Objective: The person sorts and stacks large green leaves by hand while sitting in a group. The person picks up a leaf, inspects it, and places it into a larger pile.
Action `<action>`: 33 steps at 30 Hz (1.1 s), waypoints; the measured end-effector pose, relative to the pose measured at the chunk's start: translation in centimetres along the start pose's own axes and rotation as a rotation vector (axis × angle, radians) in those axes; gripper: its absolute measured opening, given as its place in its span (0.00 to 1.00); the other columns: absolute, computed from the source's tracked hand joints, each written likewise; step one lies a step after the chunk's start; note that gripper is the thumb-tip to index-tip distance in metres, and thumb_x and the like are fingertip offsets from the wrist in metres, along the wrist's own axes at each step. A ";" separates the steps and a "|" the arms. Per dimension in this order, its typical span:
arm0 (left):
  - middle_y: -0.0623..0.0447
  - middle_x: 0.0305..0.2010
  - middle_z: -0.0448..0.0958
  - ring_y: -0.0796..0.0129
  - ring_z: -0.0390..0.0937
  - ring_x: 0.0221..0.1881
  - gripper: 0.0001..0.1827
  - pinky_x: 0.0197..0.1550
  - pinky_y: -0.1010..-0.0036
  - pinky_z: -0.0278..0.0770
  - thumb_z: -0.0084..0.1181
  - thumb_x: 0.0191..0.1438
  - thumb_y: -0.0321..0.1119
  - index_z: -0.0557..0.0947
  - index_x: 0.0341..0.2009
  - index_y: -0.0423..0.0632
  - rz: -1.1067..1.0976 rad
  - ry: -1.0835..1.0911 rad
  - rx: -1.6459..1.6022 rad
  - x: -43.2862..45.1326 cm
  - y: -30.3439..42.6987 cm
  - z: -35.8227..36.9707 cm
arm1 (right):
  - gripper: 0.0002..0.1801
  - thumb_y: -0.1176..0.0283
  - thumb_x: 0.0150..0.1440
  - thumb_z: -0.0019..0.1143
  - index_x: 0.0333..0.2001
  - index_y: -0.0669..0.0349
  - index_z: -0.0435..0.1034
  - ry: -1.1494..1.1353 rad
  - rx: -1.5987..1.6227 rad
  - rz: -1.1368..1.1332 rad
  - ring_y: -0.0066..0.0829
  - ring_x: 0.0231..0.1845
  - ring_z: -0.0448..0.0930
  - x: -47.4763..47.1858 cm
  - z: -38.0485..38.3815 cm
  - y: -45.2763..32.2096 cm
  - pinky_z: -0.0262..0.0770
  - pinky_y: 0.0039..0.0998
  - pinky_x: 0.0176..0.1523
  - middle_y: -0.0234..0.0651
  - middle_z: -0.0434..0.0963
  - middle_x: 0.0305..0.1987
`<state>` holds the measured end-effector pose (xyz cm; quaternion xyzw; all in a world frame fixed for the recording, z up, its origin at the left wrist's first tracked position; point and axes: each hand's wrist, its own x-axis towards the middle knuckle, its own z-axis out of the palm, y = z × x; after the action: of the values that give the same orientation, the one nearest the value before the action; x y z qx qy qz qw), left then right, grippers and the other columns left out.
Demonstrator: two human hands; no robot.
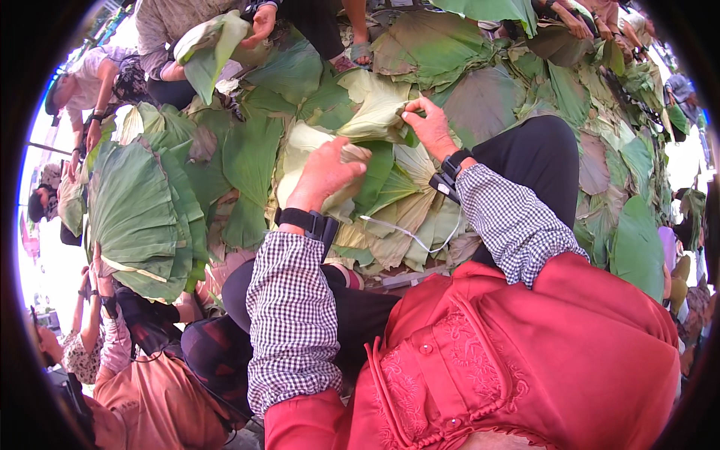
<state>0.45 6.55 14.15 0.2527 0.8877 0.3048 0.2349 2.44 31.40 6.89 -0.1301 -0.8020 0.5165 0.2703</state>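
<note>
A pale yellow-green lotus leaf (374,109), creased and partly folded, is stretched out in front of me. Its edge is pinched between the thumb and fingers of my right hand (432,128). My left hand (326,171), lower and to the left, is closed around pale, folded leaf material (298,149); I cannot tell whether this is the same leaf. The fingertips of that hand are partly hidden. Underneath lie layered green and dried lotus leaves (413,185). A white cord (405,230) lies across them, close to my lap.
At left, a person's hand supports a thick stack of green lotus leaves (138,208). Across from me, another person holds a folded leaf (211,53). More people sit around the pile's edges. My bent knee (529,152) rises beside my right forearm, and a large leaf (637,244) stands farther right.
</note>
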 end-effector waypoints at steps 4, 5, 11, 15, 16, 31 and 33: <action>0.38 0.52 0.71 0.49 0.68 0.55 0.34 0.54 0.63 0.67 0.63 0.43 0.43 0.70 0.53 0.40 -0.093 0.051 0.102 0.4 -0.6 0.6 | 0.09 0.74 0.47 0.56 0.34 0.63 0.71 -0.026 0.117 -0.070 0.19 0.37 0.72 3.1 -2.3 -5.9 0.68 0.23 0.45 0.30 0.76 0.33; 0.39 0.52 0.71 0.49 0.69 0.54 0.35 0.54 0.62 0.68 0.63 0.42 0.43 0.69 0.53 0.41 -0.159 0.112 0.146 0.4 -0.5 0.4 | 0.09 0.74 0.47 0.56 0.34 0.63 0.71 -0.023 0.118 -0.078 0.19 0.37 0.72 3.6 -3.1 -7.6 0.68 0.23 0.45 0.30 0.76 0.33; 0.34 0.59 0.62 0.45 0.65 0.56 0.50 0.56 0.61 0.66 0.70 0.36 0.39 0.57 0.61 0.41 -0.150 0.325 0.048 0.9 0.4 0.6 | 0.08 0.79 0.52 0.52 0.38 0.62 0.70 -0.428 0.934 0.246 0.20 0.38 0.75 4.7 -7.7 -13.6 0.71 0.22 0.46 0.30 0.75 0.36; 0.35 0.61 0.60 0.49 0.65 0.57 0.53 0.57 0.61 0.64 0.72 0.34 0.41 0.56 0.63 0.42 -0.008 0.285 -0.354 1.5 -1.0 1.2 | 0.12 0.77 0.53 0.53 0.42 0.66 0.70 -0.345 1.109 0.338 0.24 0.40 0.76 5.0 -8.4 -13.3 0.71 0.26 0.50 0.32 0.77 0.42; 0.40 0.58 0.65 0.56 0.67 0.55 0.43 0.57 0.61 0.63 0.68 0.41 0.42 0.62 0.60 0.43 -0.012 0.283 -0.452 1.3 -0.7 1.5 | 0.13 0.76 0.53 0.52 0.43 0.68 0.70 -0.247 1.135 0.393 0.25 0.43 0.76 5.3 -8.4 -11.9 0.70 0.27 0.52 0.34 0.77 0.43; 0.51 0.33 0.77 0.64 0.75 0.27 0.11 0.31 0.69 0.75 0.44 0.59 0.41 0.74 0.39 0.48 -0.565 0.219 -1.167 -1.1 -3.6 -0.9 | 0.30 0.62 0.45 0.62 0.51 0.62 0.66 -0.556 0.025 0.167 0.35 0.48 0.75 0.4 -2.1 -2.9 0.71 0.31 0.50 0.48 0.72 0.51; 0.51 0.32 0.76 0.64 0.75 0.28 0.11 0.30 0.70 0.73 0.43 0.60 0.41 0.73 0.39 0.49 -0.569 0.200 -1.162 -1.1 -3.3 -0.4 | 0.32 0.56 0.48 0.61 0.53 0.61 0.65 -0.752 0.100 0.098 0.34 0.49 0.74 -3.3 0.0 -5.0 0.70 0.32 0.52 0.45 0.72 0.52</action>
<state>0.07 3.41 12.52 -0.1895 0.6283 0.6828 0.3210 5.47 27.60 10.41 0.0435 -0.8118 0.5790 -0.0619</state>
